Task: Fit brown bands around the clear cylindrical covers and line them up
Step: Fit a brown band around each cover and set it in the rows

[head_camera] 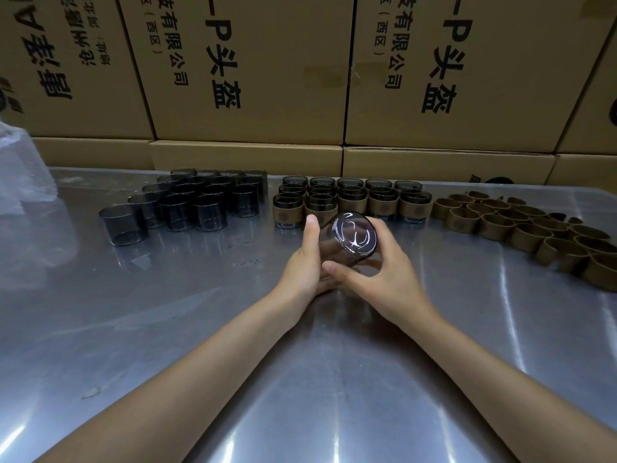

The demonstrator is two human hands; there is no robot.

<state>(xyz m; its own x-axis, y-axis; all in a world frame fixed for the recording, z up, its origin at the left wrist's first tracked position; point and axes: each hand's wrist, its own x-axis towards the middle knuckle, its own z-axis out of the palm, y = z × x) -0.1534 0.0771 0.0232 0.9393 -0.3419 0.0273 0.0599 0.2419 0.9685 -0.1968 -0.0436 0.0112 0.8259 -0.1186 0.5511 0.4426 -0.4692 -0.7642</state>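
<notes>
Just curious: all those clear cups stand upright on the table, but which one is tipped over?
The cover held between both hands, left hand and right hand. It is tilted, closed end facing the camera; every other cover stands upright on the table.

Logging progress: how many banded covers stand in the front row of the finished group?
5 banded covers, side by side: leftmost, second partly behind the left hand, third, fourth, rightmost. Further rows behind.

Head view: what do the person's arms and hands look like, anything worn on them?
Both forearms are bare up to the frame edge, with no sleeves showing. The left hand and right hand wear no gloves, and no rings, watch or wristband show. Fingernails are short and unpainted.
</notes>
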